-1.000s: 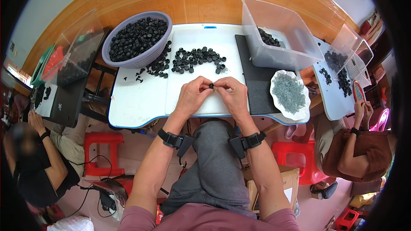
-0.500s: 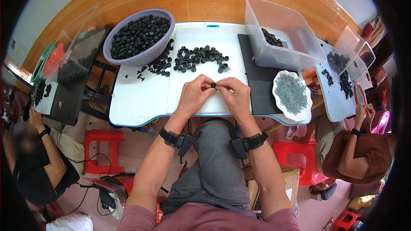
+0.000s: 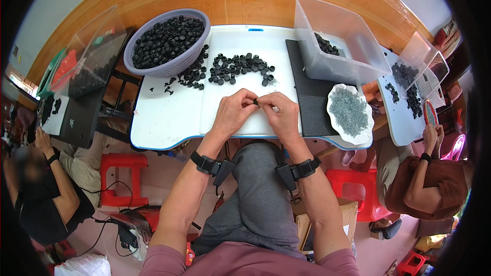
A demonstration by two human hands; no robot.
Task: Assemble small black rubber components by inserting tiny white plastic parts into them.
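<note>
Over the near part of the white tabletop, my left hand (image 3: 235, 112) and my right hand (image 3: 279, 114) meet fingertip to fingertip. Between them they pinch a small round black cap (image 3: 255, 101), mostly covered by the fingers. Just beyond my hands lies a loose spread of similar black caps (image 3: 232, 69). A few thin, pale clear bits (image 3: 274, 83) lie at its right end.
A purple basket (image 3: 200, 44) heaped with black caps stands at the far left. At the far right sits a clear plastic bin (image 3: 337, 69) with some black pieces, on a black mat (image 3: 314, 107). A white scalloped dish (image 3: 335, 125) holds thin clear pieces. People work at both sides.
My hands stay nearly in place, with the fingers shifting slightly around the small black cap. Less of the cap shows now.
</note>
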